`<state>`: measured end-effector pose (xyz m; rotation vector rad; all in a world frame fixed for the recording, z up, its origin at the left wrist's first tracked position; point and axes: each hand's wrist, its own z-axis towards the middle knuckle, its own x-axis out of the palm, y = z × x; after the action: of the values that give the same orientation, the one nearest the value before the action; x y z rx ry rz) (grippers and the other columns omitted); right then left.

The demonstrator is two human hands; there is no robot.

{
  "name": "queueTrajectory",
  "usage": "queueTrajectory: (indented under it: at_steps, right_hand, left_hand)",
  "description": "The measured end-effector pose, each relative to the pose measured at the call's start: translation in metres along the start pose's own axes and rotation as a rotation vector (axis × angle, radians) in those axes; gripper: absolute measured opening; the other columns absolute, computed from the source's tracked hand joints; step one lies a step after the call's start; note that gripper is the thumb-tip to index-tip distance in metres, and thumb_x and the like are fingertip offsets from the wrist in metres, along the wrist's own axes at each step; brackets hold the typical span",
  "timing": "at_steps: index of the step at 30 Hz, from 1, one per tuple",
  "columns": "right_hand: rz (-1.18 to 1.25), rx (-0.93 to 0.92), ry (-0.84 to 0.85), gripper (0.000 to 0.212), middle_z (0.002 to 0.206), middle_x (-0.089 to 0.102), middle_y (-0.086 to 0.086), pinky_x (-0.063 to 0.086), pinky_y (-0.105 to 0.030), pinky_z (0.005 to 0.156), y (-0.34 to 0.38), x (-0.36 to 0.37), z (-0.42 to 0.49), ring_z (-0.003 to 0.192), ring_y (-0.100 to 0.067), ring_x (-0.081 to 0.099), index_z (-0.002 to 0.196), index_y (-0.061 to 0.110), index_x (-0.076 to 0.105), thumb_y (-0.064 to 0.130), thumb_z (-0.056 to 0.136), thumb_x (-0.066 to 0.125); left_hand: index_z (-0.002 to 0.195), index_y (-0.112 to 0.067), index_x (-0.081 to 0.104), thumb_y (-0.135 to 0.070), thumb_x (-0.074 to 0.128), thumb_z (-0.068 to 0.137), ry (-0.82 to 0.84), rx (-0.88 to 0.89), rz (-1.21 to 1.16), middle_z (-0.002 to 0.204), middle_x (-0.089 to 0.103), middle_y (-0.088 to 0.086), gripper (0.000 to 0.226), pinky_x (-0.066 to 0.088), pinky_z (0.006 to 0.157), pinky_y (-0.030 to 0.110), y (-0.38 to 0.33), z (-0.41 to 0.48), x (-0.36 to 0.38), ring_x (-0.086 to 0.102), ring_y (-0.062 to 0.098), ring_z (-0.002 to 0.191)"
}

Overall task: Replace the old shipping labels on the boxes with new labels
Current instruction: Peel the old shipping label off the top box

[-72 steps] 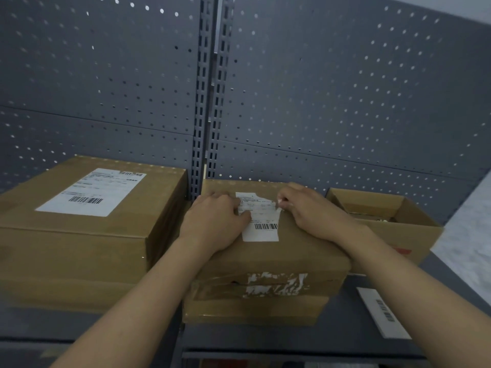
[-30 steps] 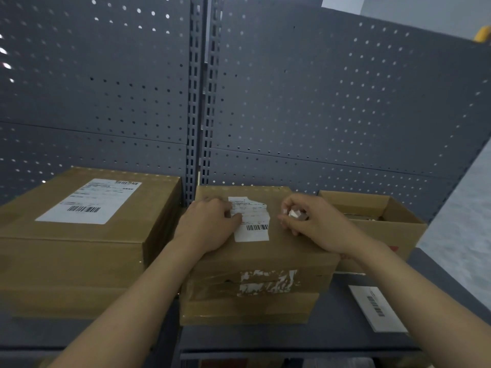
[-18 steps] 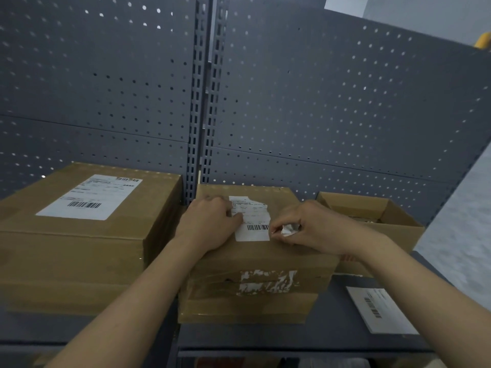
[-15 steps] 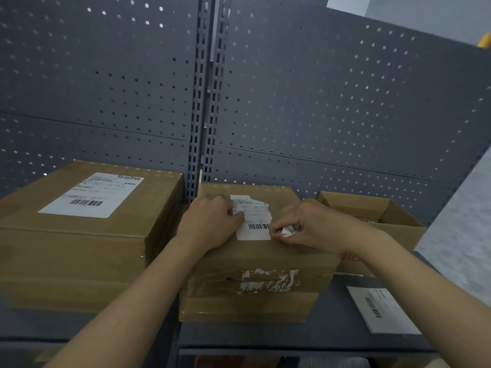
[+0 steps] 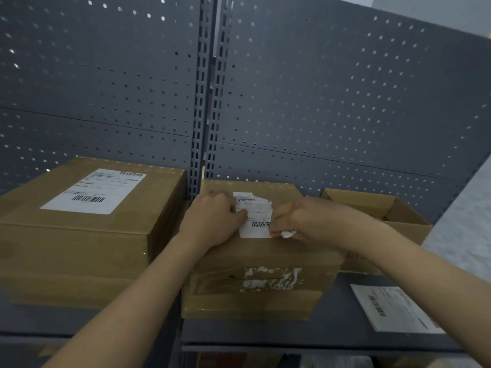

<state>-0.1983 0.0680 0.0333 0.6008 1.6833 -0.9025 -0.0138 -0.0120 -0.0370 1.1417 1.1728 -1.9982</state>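
A brown cardboard box (image 5: 265,253) stands on the shelf in the middle, with torn tape on its front. On its top is a partly torn white label (image 5: 253,216) with a barcode. My left hand (image 5: 212,221) rests on the box top with its thumb pressing the label's left edge. My right hand (image 5: 305,221) has its fingers curled at the label's lower right edge and holds a crumpled white scrap of label (image 5: 288,234).
A larger box (image 5: 79,235) with a whole white label (image 5: 95,191) sits to the left. An open-topped box (image 5: 380,216) is at the right. A loose label sheet (image 5: 393,309) lies on the dark shelf (image 5: 332,333). A grey pegboard wall (image 5: 318,102) stands behind.
My right hand tore a piece off the label's upper right, kept the scrap, and moved down to the label's lower right edge. My left hand stayed put.
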Motion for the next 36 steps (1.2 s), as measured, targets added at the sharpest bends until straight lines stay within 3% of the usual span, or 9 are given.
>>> queueTrajectory:
  at_steps: [2,5,9,14,18,22,27,36]
  right_hand:
    - [-0.065,-0.002,0.003,0.036,0.128,0.059,0.004,0.035,-0.025,0.072,0.002,0.002,0.001,0.108,-0.02,0.058,0.128,0.019,0.062,0.006,0.099,0.046]
    - [-0.104,-0.01,-0.001,0.036,0.126,0.06,0.005,0.028,-0.025,0.07,0.001,0.003,0.004,0.108,-0.021,0.058,0.125,0.02,0.063,0.003,0.098,0.047]
    - [-0.092,-0.1,-0.001,0.031,0.099,0.072,0.0,0.03,-0.022,0.062,-0.002,-0.001,0.002,0.085,-0.024,0.067,0.099,0.015,0.074,-0.007,0.079,0.065]
    - [-0.235,-0.019,0.096,0.037,0.132,0.055,0.005,0.026,-0.022,0.072,0.003,-0.006,0.01,0.115,-0.018,0.053,0.132,0.022,0.055,0.007,0.099,0.045]
    - [-0.25,-0.039,0.113,0.032,0.123,0.056,0.002,0.032,-0.025,0.072,0.002,-0.005,0.011,0.107,-0.021,0.054,0.127,0.02,0.057,0.01,0.098,0.048]
    - [-0.17,-0.071,0.077,0.027,0.112,0.062,0.001,0.03,-0.023,0.07,-0.003,-0.006,0.012,0.101,-0.019,0.057,0.116,0.019,0.065,0.006,0.094,0.054]
    - [-0.201,-0.055,0.081,0.031,0.119,0.058,0.006,0.025,-0.022,0.069,0.002,-0.007,0.013,0.105,-0.015,0.053,0.123,0.023,0.06,0.01,0.097,0.049]
    - [-0.328,0.007,0.072,0.032,0.118,0.058,0.002,0.034,-0.029,0.067,0.011,-0.001,0.014,0.101,-0.021,0.058,0.126,0.018,0.056,0.008,0.098,0.046]
  left_hand:
    - [0.113,-0.018,0.069,-0.048,0.052,0.096,0.0,0.005,0.003,0.134,0.058,0.003,0.039,0.041,0.098,0.037,0.0,0.0,0.0,0.056,0.022,0.111]
    - [0.11,-0.017,0.07,-0.048,0.052,0.095,-0.003,0.008,0.007,0.13,0.06,0.005,0.039,0.041,0.096,0.037,0.0,0.001,0.001,0.057,0.021,0.106]
    - [0.115,-0.015,0.069,-0.047,0.052,0.095,0.001,0.005,-0.013,0.131,0.06,0.004,0.041,0.04,0.096,0.037,0.001,0.001,0.001,0.056,0.022,0.109]
    - [0.11,-0.015,0.07,-0.047,0.053,0.095,-0.003,0.011,-0.014,0.131,0.059,0.004,0.039,0.041,0.097,0.037,0.001,0.0,0.002,0.056,0.022,0.109]
    - [0.091,-0.02,0.069,-0.05,0.054,0.092,-0.015,-0.004,-0.029,0.124,0.062,0.001,0.033,0.045,0.084,0.035,0.003,0.003,0.005,0.058,0.02,0.099]
    - [0.107,-0.018,0.071,-0.051,0.054,0.092,-0.014,-0.018,-0.035,0.13,0.06,0.002,0.04,0.046,0.091,0.036,0.005,0.003,0.006,0.056,0.022,0.11]
    - [0.114,-0.018,0.07,-0.05,0.054,0.093,-0.014,-0.017,-0.027,0.134,0.058,0.001,0.041,0.042,0.093,0.035,0.005,0.003,0.007,0.053,0.023,0.117]
    - [0.107,-0.018,0.071,-0.051,0.053,0.093,-0.008,-0.011,-0.008,0.132,0.059,0.001,0.04,0.044,0.091,0.035,0.005,0.004,0.007,0.054,0.021,0.113]
